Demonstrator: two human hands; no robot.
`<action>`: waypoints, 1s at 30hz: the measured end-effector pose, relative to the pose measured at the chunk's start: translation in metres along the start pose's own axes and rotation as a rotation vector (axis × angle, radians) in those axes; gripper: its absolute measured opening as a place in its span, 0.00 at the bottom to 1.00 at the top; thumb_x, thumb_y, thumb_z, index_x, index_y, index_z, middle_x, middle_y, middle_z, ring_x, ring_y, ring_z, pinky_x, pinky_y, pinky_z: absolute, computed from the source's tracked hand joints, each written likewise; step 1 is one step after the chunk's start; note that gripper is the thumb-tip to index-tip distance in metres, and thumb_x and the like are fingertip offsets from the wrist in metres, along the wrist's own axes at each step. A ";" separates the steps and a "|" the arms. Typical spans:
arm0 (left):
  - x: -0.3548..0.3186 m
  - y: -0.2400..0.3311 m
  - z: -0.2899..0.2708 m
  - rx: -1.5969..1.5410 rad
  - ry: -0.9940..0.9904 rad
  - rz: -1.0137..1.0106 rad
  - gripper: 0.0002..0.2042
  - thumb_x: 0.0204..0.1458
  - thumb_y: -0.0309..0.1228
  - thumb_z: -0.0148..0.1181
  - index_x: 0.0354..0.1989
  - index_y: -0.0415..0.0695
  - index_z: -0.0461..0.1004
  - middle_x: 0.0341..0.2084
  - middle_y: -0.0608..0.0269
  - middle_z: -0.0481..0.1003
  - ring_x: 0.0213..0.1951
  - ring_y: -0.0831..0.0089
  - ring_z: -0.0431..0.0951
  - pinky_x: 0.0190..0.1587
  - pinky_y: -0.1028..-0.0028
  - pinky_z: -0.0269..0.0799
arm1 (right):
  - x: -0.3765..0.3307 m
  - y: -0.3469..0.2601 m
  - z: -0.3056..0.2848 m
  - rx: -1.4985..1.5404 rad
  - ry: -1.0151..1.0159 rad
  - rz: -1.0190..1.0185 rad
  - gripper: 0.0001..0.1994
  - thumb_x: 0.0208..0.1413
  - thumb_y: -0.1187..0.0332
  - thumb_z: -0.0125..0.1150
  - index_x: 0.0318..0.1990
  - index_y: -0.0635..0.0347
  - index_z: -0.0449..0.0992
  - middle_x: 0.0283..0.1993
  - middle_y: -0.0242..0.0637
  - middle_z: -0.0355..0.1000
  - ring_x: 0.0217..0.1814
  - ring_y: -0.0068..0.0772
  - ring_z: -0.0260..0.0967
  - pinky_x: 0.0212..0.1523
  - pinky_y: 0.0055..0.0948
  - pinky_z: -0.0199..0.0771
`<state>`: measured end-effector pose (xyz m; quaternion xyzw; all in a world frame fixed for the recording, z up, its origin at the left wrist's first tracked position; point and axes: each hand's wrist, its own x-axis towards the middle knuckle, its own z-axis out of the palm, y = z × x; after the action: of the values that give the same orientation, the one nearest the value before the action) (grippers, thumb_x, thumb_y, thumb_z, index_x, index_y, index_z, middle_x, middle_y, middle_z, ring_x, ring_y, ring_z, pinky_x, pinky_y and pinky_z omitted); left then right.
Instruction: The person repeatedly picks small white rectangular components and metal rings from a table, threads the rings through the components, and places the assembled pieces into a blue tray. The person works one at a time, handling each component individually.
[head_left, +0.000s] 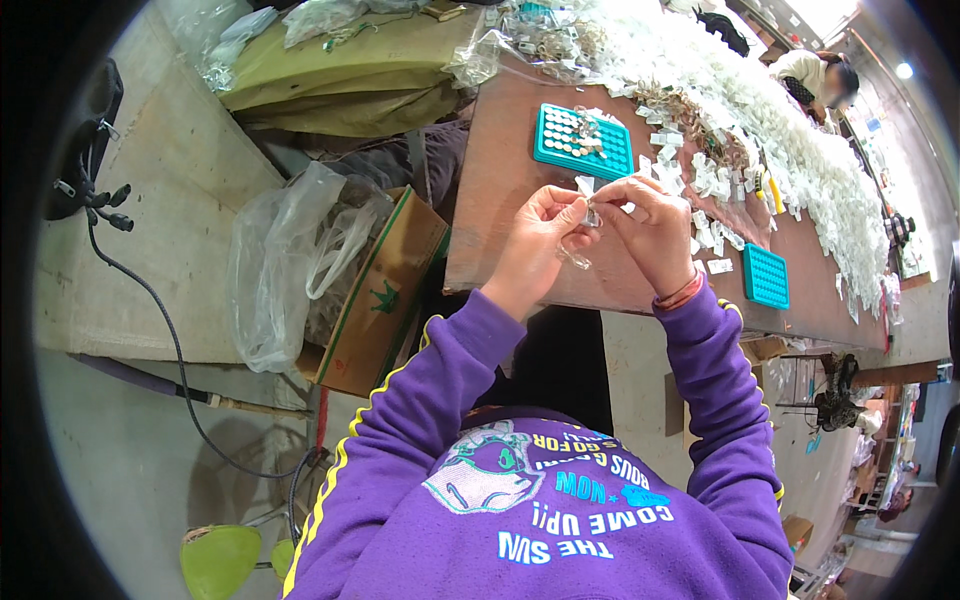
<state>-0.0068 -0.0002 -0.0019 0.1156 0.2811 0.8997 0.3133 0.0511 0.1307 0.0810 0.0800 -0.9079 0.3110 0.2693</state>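
Note:
Above the table's near edge, my left hand and my right hand meet, fingers pinched on a small clear plastic packet. A whitish bit shows at its top; my fingers cover much of the rest, so its contents cannot be told. Just beyond my hands lies a teal tray with rows of round wells, many holding round beige pieces. Loose clear pieces rest on its right part. Small clear packets with white tags lie scattered to the right of my right hand.
A big heap of clear packets spreads over the brown table. Another teal tray lies by the right edge, near a yellow-handled tool. At left stands a cardboard box with plastic bags. A person sits at far right.

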 end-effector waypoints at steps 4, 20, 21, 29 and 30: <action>-0.001 0.001 0.000 0.032 -0.002 0.007 0.08 0.58 0.30 0.60 0.39 0.40 0.70 0.30 0.63 0.76 0.27 0.75 0.78 0.32 0.79 0.74 | 0.006 0.004 -0.007 0.038 -0.104 0.026 0.05 0.46 0.78 0.65 0.32 0.62 0.80 0.31 0.36 0.77 0.29 0.27 0.75 0.31 0.23 0.74; -0.001 -0.003 -0.006 -0.186 0.012 0.047 0.06 0.59 0.27 0.57 0.39 0.40 0.68 0.33 0.59 0.75 0.29 0.71 0.77 0.32 0.77 0.73 | -0.010 -0.005 0.017 -0.238 0.102 -0.162 0.10 0.46 0.77 0.61 0.38 0.55 0.79 0.31 0.36 0.76 0.33 0.38 0.74 0.35 0.31 0.74; -0.001 -0.004 -0.006 -0.191 0.031 0.038 0.06 0.59 0.27 0.57 0.39 0.40 0.68 0.33 0.59 0.75 0.29 0.71 0.77 0.33 0.76 0.73 | -0.011 -0.006 0.020 -0.257 0.112 -0.194 0.11 0.45 0.77 0.61 0.38 0.57 0.79 0.31 0.36 0.76 0.33 0.38 0.74 0.35 0.31 0.74; -0.003 0.002 -0.004 -0.146 0.012 -0.010 0.07 0.62 0.30 0.53 0.43 0.41 0.69 0.37 0.59 0.75 0.36 0.75 0.75 0.38 0.79 0.72 | -0.020 -0.015 0.021 0.277 0.149 0.200 0.14 0.59 0.76 0.55 0.53 0.62 0.74 0.42 0.40 0.79 0.42 0.28 0.78 0.42 0.25 0.77; -0.004 0.002 -0.002 -0.158 -0.022 -0.012 0.07 0.61 0.29 0.54 0.43 0.40 0.69 0.36 0.60 0.75 0.34 0.75 0.75 0.37 0.79 0.72 | -0.016 -0.013 0.017 0.367 0.174 0.307 0.15 0.59 0.74 0.57 0.53 0.61 0.74 0.40 0.38 0.79 0.40 0.25 0.77 0.40 0.23 0.76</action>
<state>-0.0055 -0.0049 -0.0029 0.0989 0.2063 0.9159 0.3299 0.0613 0.1099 0.0677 -0.0382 -0.8111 0.5136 0.2773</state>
